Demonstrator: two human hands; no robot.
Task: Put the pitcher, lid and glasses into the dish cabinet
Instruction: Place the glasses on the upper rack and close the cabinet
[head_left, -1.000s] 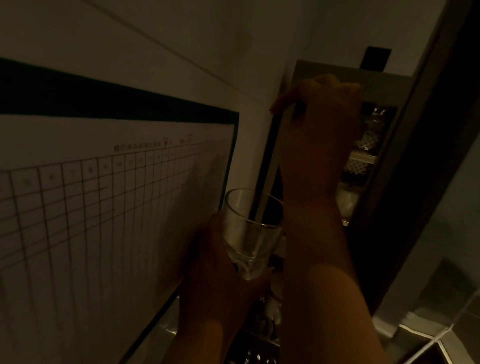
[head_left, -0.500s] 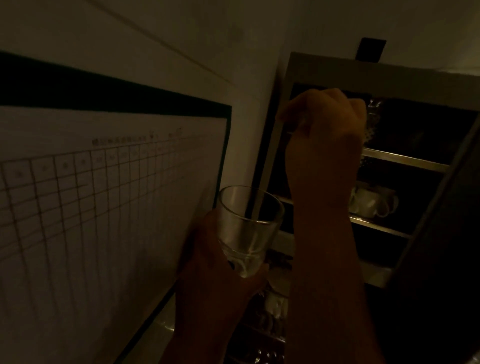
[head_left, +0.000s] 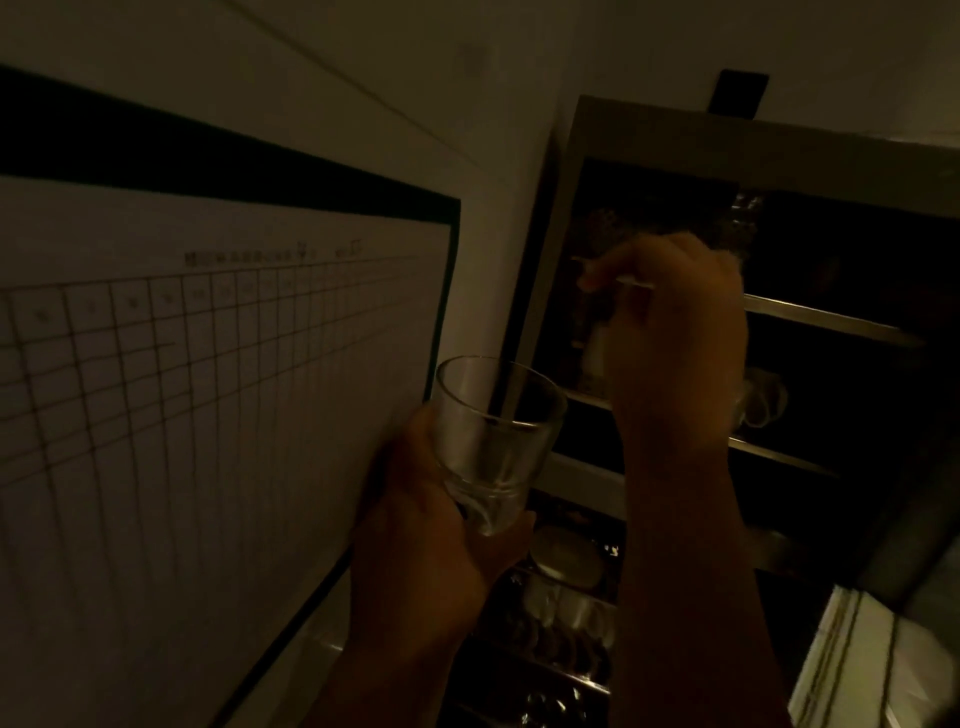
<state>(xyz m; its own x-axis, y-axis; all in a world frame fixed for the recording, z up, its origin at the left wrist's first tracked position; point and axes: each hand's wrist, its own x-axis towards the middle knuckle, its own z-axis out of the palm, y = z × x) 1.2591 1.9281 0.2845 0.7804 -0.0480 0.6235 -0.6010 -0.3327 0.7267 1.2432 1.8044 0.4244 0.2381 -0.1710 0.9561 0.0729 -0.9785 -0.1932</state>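
Note:
It is dim. My left hand (head_left: 431, 540) grips a clear empty glass (head_left: 493, 441) from below, upright, just in front of the dish cabinet (head_left: 675, 135). The cabinet stands open. My right hand (head_left: 675, 332) reaches into its upper left part at shelf height. Its fingers curl round what looks like a second glass (head_left: 597, 343), only faintly visible. No pitcher or lid shows.
A large gridded chart (head_left: 208, 415) with a dark frame covers the wall on the left, close to my left hand. Metal shelves (head_left: 831, 322) inside hold pale cups (head_left: 763, 400). Below are more glassware and jars (head_left: 566, 561). The open door's edge (head_left: 914, 530) is at the right.
The cabinet door has swung open to the right, showing the shelves. My right hand moved from the door's edge into the cabinet. My left hand kept the glass nearly still.

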